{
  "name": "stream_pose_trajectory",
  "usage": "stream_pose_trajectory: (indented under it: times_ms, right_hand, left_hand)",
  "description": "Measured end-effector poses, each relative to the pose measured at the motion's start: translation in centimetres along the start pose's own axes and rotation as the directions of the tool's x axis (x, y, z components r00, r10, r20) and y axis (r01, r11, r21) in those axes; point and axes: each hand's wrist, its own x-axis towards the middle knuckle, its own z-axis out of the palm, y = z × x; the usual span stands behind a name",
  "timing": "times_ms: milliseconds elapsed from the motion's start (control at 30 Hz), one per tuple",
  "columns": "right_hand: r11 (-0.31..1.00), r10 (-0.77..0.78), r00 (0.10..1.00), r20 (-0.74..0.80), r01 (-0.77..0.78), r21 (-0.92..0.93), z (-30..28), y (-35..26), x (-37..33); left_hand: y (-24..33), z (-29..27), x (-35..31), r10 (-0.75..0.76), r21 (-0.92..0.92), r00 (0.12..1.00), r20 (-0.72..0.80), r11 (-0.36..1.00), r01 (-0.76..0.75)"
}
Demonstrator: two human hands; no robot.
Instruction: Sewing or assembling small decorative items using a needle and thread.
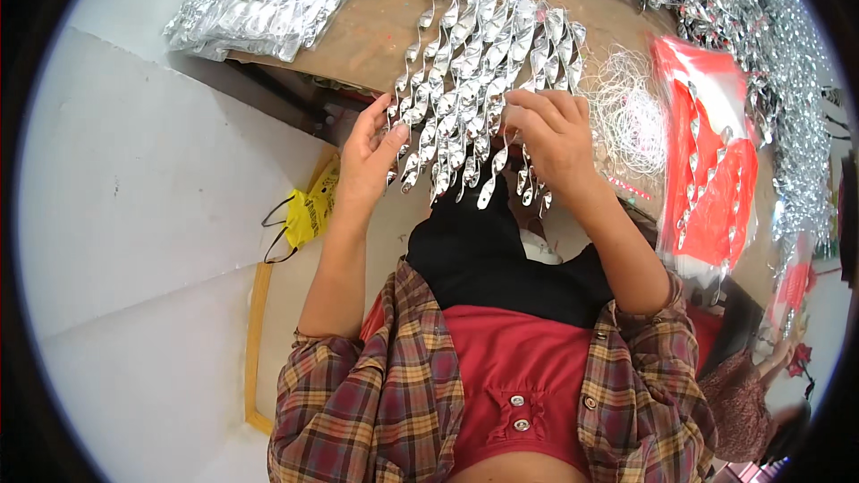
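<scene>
A bundle of twisted silver foil strips (470, 63) lies over the front edge of the brown table, lower ends hanging free. At its left side is my left hand (369, 154), thumb and fingers apart, touching the outermost strips without closing on them. My right hand (557, 136) is on the right side of the bundle. Its thumb and index finger are pinched on one of the strips, while the other fingers curl in; the exact pinch point is partly hidden.
Tangled white string (628, 116) lies right of the bundle. Beyond it are red-and-clear plastic bags (707, 161) with silver spirals on top. Packed silver spirals (268, 0) sit at the back left, and silver tinsel (761, 27) hangs at right. A yellow bag (313, 210) hangs below the table's left side.
</scene>
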Motion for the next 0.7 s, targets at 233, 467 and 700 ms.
stream_pose_trajectory:
  times_ms: [233, 467, 700]
  right_hand:
    - [0.989, -0.14, 0.988, 0.067, 0.142, -0.028, 0.4, 0.0, 2.2]
    - [0.983, -0.174, 0.98, 0.099, 0.178, -0.036, 0.3, 0.7, 2.8]
    - [0.99, -0.1, 0.987, 0.123, 0.111, -0.09, -2.5, 2.0, 0.9]
  left_hand:
    - [-0.4, 0.2, -0.1, -0.013, -0.099, 1.0, 0.011, 0.995, 0.014]
    - [0.4, 0.6, -0.2, -0.045, -0.122, 0.999, 0.01, 0.991, 0.046]
    - [0.9, 0.5, -0.2, -0.068, -0.088, 0.997, 0.018, 0.994, 0.07]
